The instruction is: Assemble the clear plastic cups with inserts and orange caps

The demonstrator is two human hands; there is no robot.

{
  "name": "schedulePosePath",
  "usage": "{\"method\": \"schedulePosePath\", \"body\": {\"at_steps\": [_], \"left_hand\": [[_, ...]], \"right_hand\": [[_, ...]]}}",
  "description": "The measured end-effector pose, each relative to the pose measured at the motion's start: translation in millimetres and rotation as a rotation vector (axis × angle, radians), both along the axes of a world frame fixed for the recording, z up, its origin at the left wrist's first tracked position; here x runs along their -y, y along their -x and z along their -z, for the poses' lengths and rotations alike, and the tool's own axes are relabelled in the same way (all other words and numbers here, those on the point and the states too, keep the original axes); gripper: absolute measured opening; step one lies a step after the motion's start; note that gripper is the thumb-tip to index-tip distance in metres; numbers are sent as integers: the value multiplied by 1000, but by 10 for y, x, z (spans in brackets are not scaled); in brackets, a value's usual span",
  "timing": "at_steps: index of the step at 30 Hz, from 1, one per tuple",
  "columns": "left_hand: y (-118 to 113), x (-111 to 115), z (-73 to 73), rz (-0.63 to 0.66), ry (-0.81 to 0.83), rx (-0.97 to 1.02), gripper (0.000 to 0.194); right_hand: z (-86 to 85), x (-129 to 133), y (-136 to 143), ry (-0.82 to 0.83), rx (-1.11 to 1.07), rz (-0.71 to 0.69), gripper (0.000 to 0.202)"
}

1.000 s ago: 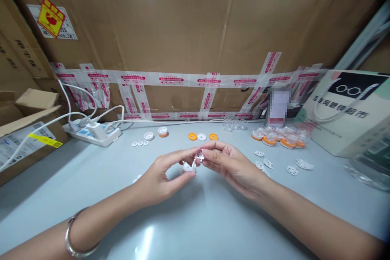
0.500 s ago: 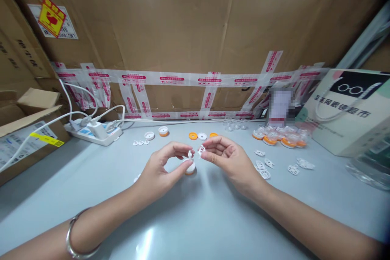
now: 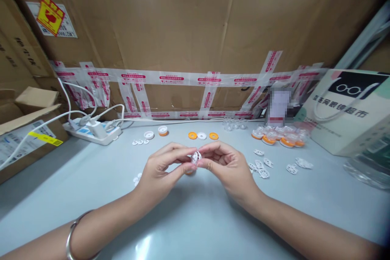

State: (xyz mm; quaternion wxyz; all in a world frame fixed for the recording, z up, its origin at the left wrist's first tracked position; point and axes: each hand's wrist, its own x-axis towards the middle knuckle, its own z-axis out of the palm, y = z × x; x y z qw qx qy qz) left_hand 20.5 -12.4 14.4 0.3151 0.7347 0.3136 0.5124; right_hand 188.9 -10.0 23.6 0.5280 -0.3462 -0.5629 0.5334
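My left hand (image 3: 166,166) pinches a small white plastic piece between thumb and fingertips. Against it, my right hand (image 3: 227,164) grips a white openwork plastic piece (image 3: 197,157) with cut-out slots. The two parts meet between my fingertips, just above the table, and my fingers cover much of them. Partly hidden behind the left thumb is a round orange-and-white case (image 3: 190,172) on the table. More white openwork pieces (image 3: 263,173) lie to the right of my right hand. Small white discs (image 3: 136,180) rest beside my left wrist.
Orange rings (image 3: 192,135) and a white ring (image 3: 201,136) lie behind my hands. Orange-and-white cases with clear tops (image 3: 269,139) are piled at the right, near a paper bag (image 3: 338,130). A power strip (image 3: 105,138) sits left, before a large cardboard box (image 3: 170,28).
My hands have come together, bringing the right hand's openwork piece against the left hand's small white piece. Before, a gap showed between the two parts.
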Motion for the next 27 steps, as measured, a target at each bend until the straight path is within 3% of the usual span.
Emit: {"method": "schedulePosePath", "body": {"at_steps": [10,18,21,27], "left_hand": [[-28,14,-23,-90,-312,-31,34],[-53,7,32,-202,-303,-55,23],[-32,-19,26,-169,-304,-84,25],[73,-108,-56,-16,-258,-238,48]], "right_hand": [[-5,20,22,101,-104,-65,16],[26,6,59,284,-197,-117,24],[12,-13,44,349,-228,-144,26],[-2,-64,-4,430,-266,-179,23]]}}
